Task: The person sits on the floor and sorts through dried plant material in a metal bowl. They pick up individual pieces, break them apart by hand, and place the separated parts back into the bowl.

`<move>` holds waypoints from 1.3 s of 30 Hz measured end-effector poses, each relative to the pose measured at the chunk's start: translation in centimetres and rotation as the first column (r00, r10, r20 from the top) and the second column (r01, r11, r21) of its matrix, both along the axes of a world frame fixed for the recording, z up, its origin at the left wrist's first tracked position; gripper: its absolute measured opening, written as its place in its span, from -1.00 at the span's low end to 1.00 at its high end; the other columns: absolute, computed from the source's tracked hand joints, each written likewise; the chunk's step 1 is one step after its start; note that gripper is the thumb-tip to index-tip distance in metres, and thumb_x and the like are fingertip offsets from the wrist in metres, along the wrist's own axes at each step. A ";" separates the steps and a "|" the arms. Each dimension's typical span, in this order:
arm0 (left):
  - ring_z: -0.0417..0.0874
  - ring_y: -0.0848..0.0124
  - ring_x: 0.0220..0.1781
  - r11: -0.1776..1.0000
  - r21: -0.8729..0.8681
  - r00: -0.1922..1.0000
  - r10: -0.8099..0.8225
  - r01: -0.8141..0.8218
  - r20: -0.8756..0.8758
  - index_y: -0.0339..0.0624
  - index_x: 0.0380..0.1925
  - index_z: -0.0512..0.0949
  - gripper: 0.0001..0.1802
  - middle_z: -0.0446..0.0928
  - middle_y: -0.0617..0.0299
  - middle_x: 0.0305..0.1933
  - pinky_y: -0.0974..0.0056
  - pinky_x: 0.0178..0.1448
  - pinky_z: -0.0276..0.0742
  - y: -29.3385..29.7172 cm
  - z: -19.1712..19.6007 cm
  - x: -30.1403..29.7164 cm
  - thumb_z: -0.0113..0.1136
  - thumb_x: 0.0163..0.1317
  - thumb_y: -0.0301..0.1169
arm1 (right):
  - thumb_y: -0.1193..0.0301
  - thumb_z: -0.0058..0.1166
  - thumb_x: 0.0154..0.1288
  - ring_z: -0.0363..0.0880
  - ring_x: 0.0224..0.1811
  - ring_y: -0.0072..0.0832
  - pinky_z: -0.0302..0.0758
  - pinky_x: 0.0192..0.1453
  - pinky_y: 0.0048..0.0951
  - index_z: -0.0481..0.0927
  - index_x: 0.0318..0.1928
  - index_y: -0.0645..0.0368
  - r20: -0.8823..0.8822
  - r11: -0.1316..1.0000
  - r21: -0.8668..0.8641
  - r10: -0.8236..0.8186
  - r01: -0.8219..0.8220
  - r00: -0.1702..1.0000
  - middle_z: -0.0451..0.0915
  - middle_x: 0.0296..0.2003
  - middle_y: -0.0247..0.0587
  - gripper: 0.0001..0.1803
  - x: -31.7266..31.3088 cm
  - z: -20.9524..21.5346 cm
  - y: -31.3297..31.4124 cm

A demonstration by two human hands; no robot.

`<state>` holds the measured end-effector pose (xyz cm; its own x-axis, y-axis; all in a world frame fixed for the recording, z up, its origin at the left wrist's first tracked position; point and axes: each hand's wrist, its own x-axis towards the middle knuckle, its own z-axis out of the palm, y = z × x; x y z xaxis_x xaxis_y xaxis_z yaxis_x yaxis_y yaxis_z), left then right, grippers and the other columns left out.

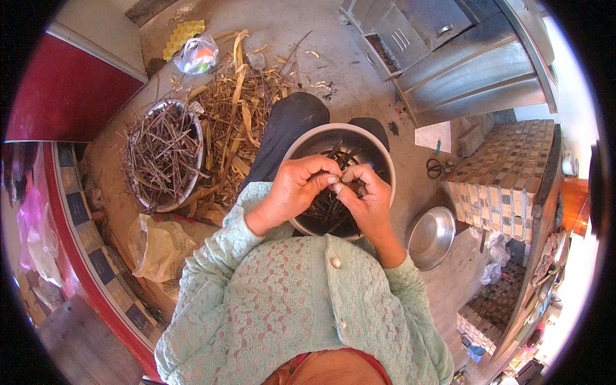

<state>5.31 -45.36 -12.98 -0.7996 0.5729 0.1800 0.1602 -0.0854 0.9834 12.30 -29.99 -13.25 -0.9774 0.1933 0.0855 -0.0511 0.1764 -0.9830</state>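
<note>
I'm holding the left hand and right hand together over the bowl, thumbs and forefingers pressing together; from afar I can't tell what's between. They're blocking some dark sticks lying inside. Beyond its left edge, husks and a twig-filled basin are crowding the floor; rightward, a pan and scissors are resting.

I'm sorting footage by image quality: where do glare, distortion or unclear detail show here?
Head view: the right edge washes out white, and the shallow metal basin shows glints; head view: the checkered tile border bows near the rim; head view: what the left hand and right hand pinch, if anything, is too small to tell.
</note>
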 end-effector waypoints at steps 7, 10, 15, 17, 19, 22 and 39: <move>0.55 0.57 -0.34 0.999 0.029 0.998 -0.017 0.015 0.066 -0.30 -0.35 0.53 -0.96 0.57 0.27 -0.40 0.43 -0.21 0.51 0.0 -0.1 0.1 0.16 0.19 -0.60 | 0.57 0.22 0.12 0.50 -0.42 -0.71 0.45 -0.35 -0.64 0.53 -0.26 0.25 0.038 0.999 0.047 0.017 -0.019 0.999 0.58 -0.43 -0.32 -0.83 0.3 -0.2 0.6; 0.55 0.58 -0.34 0.998 0.061 0.995 -0.010 0.004 0.096 -0.29 -0.34 0.53 -0.96 0.56 0.28 -0.41 0.43 -0.21 0.51 0.1 0.0 0.3 0.15 0.20 -0.60 | 0.57 0.20 0.15 0.54 -0.40 -0.67 0.46 -0.34 -0.64 0.54 -0.26 0.27 0.049 0.999 -0.005 0.040 -0.040 0.998 0.59 -0.43 -0.30 -0.86 0.1 0.4 0.7; 0.54 0.59 -0.34 0.998 0.068 0.997 -0.009 0.003 0.080 -0.28 -0.35 0.51 -0.97 0.56 0.29 -0.41 0.45 -0.21 0.50 0.3 0.0 0.4 0.15 0.21 -0.58 | 0.57 0.15 0.21 0.58 -0.37 -0.61 0.51 -0.36 -0.63 0.54 -0.27 0.33 0.085 0.962 -0.274 0.032 -0.007 0.996 0.60 -0.40 -0.24 -0.90 0.3 0.5 0.4; 0.54 0.59 -0.34 0.997 0.071 0.997 -0.012 0.006 0.079 -0.28 -0.35 0.51 -0.97 0.56 0.30 -0.42 0.45 -0.22 0.49 0.4 0.0 0.3 0.15 0.21 -0.58 | 0.56 0.15 0.21 0.58 -0.38 -0.61 0.51 -0.37 -0.62 0.54 -0.28 0.33 0.095 0.957 -0.290 0.050 -0.020 0.994 0.60 -0.40 -0.24 -0.90 0.3 0.6 0.5; 0.54 0.59 -0.38 0.996 0.079 0.997 -0.035 0.029 0.071 -0.30 -0.35 0.47 -0.97 0.52 0.29 -0.44 0.46 -0.27 0.50 0.3 -0.1 0.3 0.11 0.23 -0.60 | 0.55 0.14 0.22 0.57 -0.39 -0.62 0.52 -0.37 -0.62 0.54 -0.28 0.32 0.109 0.954 -0.298 0.067 -0.032 0.992 0.60 -0.40 -0.23 -0.90 0.4 0.7 0.6; 0.53 0.59 -0.40 0.997 0.072 0.994 -0.035 0.027 0.101 -0.30 -0.35 0.45 -0.97 0.50 0.29 -0.45 0.46 -0.29 0.50 0.4 -0.2 0.4 0.09 0.23 -0.62 | 0.55 0.15 0.21 0.56 -0.40 -0.64 0.51 -0.37 -0.63 0.54 -0.29 0.31 0.132 0.958 -0.287 0.068 -0.028 0.989 0.60 -0.40 -0.24 -0.91 0.4 0.9 0.6; 0.61 0.33 -0.30 0.973 -0.208 0.965 0.039 -0.095 -0.261 -0.26 -0.28 0.44 -0.90 0.53 0.13 -0.34 0.33 -0.22 0.50 0.6 -1.0 1.3 0.10 0.21 -0.61 | 0.60 0.16 0.13 0.52 -0.44 -0.70 0.42 -0.42 -0.69 0.49 -0.41 0.26 -0.089 0.970 0.240 -0.011 0.032 0.996 0.55 -0.47 -0.36 -0.90 0.6 0.8 0.5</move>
